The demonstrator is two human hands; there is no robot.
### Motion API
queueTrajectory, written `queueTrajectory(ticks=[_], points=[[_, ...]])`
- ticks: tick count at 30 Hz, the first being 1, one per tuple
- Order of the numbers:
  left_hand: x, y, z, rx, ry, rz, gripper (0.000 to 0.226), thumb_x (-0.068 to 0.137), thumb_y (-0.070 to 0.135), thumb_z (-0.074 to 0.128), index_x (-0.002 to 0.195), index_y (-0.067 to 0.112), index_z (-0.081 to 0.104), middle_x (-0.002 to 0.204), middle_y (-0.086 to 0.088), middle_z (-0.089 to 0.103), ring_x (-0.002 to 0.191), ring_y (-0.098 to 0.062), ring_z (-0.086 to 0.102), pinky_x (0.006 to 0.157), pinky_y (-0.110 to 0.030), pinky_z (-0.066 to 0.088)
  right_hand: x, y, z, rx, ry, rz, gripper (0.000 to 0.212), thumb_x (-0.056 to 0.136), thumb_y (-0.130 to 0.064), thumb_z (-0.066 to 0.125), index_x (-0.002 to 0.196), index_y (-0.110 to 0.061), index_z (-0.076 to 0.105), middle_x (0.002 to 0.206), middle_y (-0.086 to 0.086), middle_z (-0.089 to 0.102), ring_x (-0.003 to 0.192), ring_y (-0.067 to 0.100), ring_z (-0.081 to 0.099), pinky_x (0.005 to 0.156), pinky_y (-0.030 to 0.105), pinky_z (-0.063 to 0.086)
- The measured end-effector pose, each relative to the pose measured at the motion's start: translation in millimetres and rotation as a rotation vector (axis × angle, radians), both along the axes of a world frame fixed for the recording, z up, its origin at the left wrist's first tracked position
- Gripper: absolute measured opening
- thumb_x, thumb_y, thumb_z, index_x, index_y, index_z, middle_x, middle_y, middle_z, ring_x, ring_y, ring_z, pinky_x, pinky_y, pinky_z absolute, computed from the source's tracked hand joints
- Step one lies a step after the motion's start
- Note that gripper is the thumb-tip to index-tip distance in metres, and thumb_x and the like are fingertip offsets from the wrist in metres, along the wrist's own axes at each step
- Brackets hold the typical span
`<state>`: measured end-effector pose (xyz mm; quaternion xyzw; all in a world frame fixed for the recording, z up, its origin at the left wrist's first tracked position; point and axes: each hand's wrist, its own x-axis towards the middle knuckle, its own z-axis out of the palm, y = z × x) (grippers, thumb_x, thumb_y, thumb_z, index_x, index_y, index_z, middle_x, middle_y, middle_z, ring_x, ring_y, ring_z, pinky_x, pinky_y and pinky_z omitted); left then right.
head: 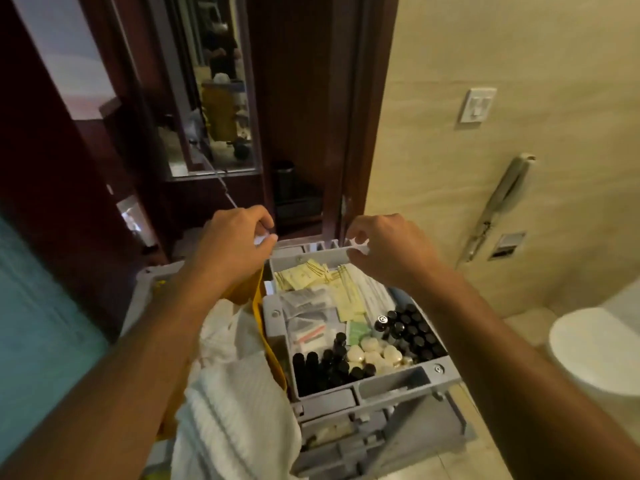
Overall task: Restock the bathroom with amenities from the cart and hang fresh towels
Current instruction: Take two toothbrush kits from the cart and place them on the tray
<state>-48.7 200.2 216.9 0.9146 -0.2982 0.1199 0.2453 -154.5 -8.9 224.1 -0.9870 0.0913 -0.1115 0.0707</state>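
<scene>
A grey housekeeping cart (394,382) stands below me in the doorway. Its top tray holds small black bottles (414,332), round cream soaps (375,356), yellow sachets (318,277) and clear packets (308,306). My left hand (235,242) hovers over the tray's far left corner, fingers pinched on a small white item (265,239). My right hand (388,247) is over the far right edge, pinching another small white item (358,244). White towels (235,403) hang from a yellow bag (273,358) at the cart's left side.
A dark wooden door frame (360,133) and a mirror (218,98) rise behind the cart. The beige wall on the right carries a switch plate (478,105) and a wall phone (498,206). A white toilet (595,348) sits at the right edge.
</scene>
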Motion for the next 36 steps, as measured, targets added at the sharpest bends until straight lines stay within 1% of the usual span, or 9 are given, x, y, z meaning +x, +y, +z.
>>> queueTrajectory(ticks=[2,5,10,12,16,21,28,33,36], points=[[7.7,-11.6,-10.8,0.008,0.004,-0.046,0.019,0.091,0.030,0.068,0.108,0.021,0.068,0.097,0.001,0.072,0.094,-0.019,0.066,0.086,-0.044,0.057,-1.0,-7.5,-13.1,-0.006,0.014,-0.042,0.027,0.094,-0.034,0.065,0.120,-0.025,0.065,0.112,-0.007,0.071,0.093,0.015,0.065,0.076,0.034,0.057],[17.9,-25.5,-24.9,0.020,0.018,-0.098,0.019,0.092,0.027,0.066,0.108,0.019,0.069,0.097,0.000,0.072,0.093,-0.018,0.066,0.082,-0.039,0.057,-0.7,-18.1,-30.7,0.005,0.038,-0.090,0.028,0.093,-0.033,0.066,0.120,-0.025,0.065,0.112,-0.006,0.072,0.095,0.016,0.065,0.078,0.036,0.058],[32.3,-37.9,-54.9,0.071,0.089,-0.110,0.015,0.091,0.030,0.065,0.103,0.022,0.068,0.092,0.003,0.071,0.088,-0.019,0.067,0.079,-0.042,0.058,4.7,-31.4,-59.0,0.017,0.069,-0.133,0.030,0.091,-0.032,0.069,0.120,-0.027,0.067,0.111,-0.006,0.072,0.089,0.013,0.066,0.075,0.035,0.061],[36.3,-39.3,-68.0,0.097,0.119,-0.096,0.014,0.091,0.031,0.065,0.102,0.023,0.067,0.091,0.005,0.071,0.086,-0.017,0.066,0.080,-0.041,0.058,9.4,-37.2,-70.5,0.036,0.087,-0.131,0.029,0.091,-0.030,0.070,0.119,-0.025,0.067,0.111,-0.006,0.072,0.091,0.014,0.067,0.078,0.037,0.061],[42.6,-42.5,-95.3,0.144,0.155,-0.077,0.011,0.092,0.033,0.064,0.101,0.027,0.065,0.092,0.006,0.072,0.089,-0.017,0.065,0.080,-0.042,0.057,22.9,-50.4,-93.4,0.090,0.130,-0.105,0.028,0.092,-0.030,0.069,0.120,-0.024,0.067,0.115,-0.004,0.071,0.097,0.017,0.068,0.082,0.038,0.061],[44.9,-53.0,-127.2,0.203,0.221,-0.048,0.011,0.093,0.029,0.063,0.101,0.024,0.067,0.091,0.004,0.071,0.084,-0.015,0.065,0.078,-0.040,0.058,36.5,-70.7,-123.9,0.146,0.176,-0.056,0.024,0.093,-0.032,0.068,0.116,-0.026,0.068,0.111,-0.007,0.072,0.099,0.016,0.067,0.085,0.041,0.060],[51.2,-91.3,-153.3,0.285,0.294,-0.042,0.014,0.094,0.031,0.064,0.106,0.026,0.066,0.095,0.009,0.068,0.084,-0.009,0.063,0.072,-0.030,0.055,54.7,-101.3,-157.7,0.205,0.253,0.018,0.021,0.093,-0.032,0.066,0.112,-0.026,0.070,0.108,-0.007,0.074,0.098,0.019,0.068,0.083,0.040,0.060],[53.4,-114.6,-170.9,0.326,0.358,-0.054,0.018,0.095,0.030,0.063,0.111,0.023,0.067,0.099,0.005,0.071,0.089,-0.013,0.063,0.081,-0.035,0.057,66.5,-114.0,-176.6,0.229,0.317,0.076,0.020,0.093,-0.032,0.064,0.111,-0.026,0.070,0.106,-0.004,0.074,0.098,0.023,0.068,0.083,0.043,0.059],[53.6,-119.9,-185.6,0.358,0.401,-0.058,0.018,0.093,0.029,0.065,0.109,0.022,0.067,0.099,0.002,0.071,0.090,-0.015,0.064,0.080,-0.036,0.057,71.7,-115.3,-188.0,0.233,0.344,0.129,0.022,0.094,-0.032,0.063,0.113,-0.025,0.069,0.108,-0.001,0.073,0.099,0.025,0.068,0.083,0.043,0.059]])
